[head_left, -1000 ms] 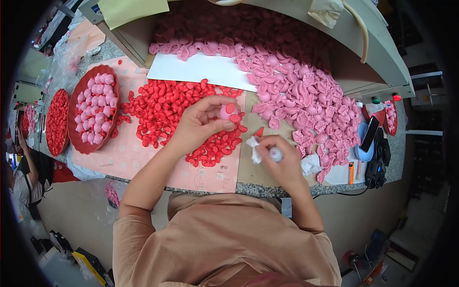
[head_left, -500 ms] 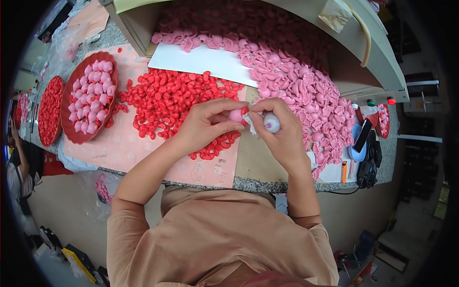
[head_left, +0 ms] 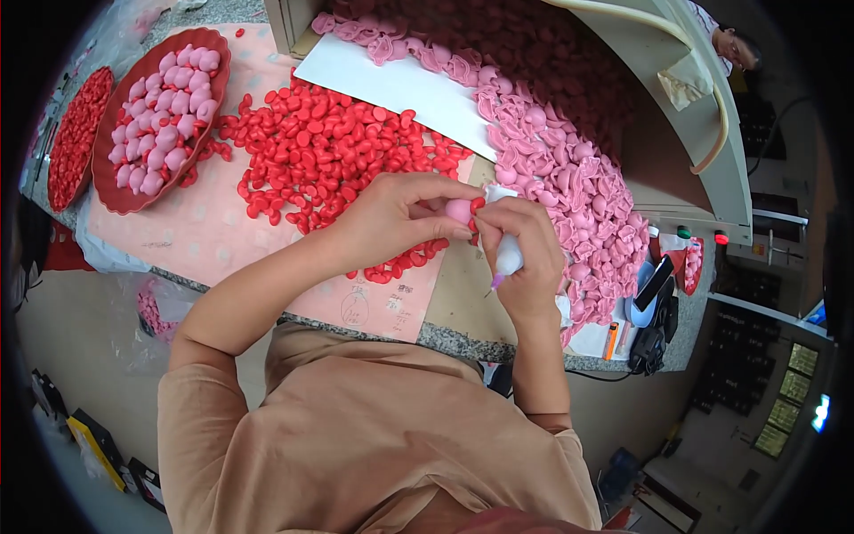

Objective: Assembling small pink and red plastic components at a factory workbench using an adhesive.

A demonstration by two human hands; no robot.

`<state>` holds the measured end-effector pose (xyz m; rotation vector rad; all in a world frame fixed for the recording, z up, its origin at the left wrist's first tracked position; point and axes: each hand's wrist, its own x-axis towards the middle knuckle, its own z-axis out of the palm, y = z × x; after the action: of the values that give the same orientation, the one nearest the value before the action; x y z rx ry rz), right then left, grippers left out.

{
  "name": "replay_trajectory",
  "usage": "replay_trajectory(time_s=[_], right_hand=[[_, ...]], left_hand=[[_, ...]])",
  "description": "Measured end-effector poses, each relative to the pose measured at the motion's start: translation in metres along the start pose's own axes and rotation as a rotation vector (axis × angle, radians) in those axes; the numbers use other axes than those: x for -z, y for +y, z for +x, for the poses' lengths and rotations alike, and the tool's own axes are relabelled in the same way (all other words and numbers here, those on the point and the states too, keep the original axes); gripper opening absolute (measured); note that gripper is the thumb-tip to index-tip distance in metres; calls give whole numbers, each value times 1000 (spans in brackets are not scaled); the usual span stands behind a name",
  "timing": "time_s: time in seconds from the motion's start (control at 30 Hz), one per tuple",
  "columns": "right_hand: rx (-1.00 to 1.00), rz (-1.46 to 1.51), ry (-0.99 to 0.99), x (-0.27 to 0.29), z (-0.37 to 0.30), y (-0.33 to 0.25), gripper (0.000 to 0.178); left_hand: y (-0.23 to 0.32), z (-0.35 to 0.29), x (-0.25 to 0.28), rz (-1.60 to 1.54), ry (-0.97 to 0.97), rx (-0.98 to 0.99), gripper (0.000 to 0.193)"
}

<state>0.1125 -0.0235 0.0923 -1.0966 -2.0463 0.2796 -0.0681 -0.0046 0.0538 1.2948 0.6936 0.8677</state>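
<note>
My left hand [head_left: 400,218] pinches a rounded pink piece [head_left: 457,211] between thumb and fingertips. Against the pink piece's right side sits a small red bean-shaped piece [head_left: 477,208], pressed there by the fingertips of my right hand [head_left: 532,254]. That same hand keeps a small translucent squeeze bottle [head_left: 509,255] tucked in its palm, its purple needle tip slanting down toward me. A bit of white tissue [head_left: 498,192] shows above the right fingers; whether they hold it, I cannot tell. Just beyond my left hand spreads a heap of glossy red pieces [head_left: 329,147].
Ruffled pink pieces [head_left: 578,205] spill from a shelf box [head_left: 729,151] on the right. At left stand a scalloped red dish [head_left: 218,67] of joined pink-and-red pieces and another dish of red pieces [head_left: 78,142]. A phone [head_left: 654,283] and an orange pen [head_left: 611,340] lie near the right edge.
The squeeze bottle has turned, so its needle tip now points down toward me. My right fingertips have closed in on the red piece. The whole view has shifted and tilted.
</note>
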Motion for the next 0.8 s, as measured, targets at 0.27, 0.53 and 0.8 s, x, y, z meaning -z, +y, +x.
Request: replay_trajectory(time_s=[0.27,0.53,0.8], right_hand=[[95,-7,-10,-19,-13,3,24],[-22,148,-122,-43,-19,-6,23],[-265,351,-5,-53,-30,2,22]], left_hand=[[-12,-14,7,191,76,-88,37],[-29,-22,21,424,193,-271,31],[-40,-27,22,342,169,-250,33]])
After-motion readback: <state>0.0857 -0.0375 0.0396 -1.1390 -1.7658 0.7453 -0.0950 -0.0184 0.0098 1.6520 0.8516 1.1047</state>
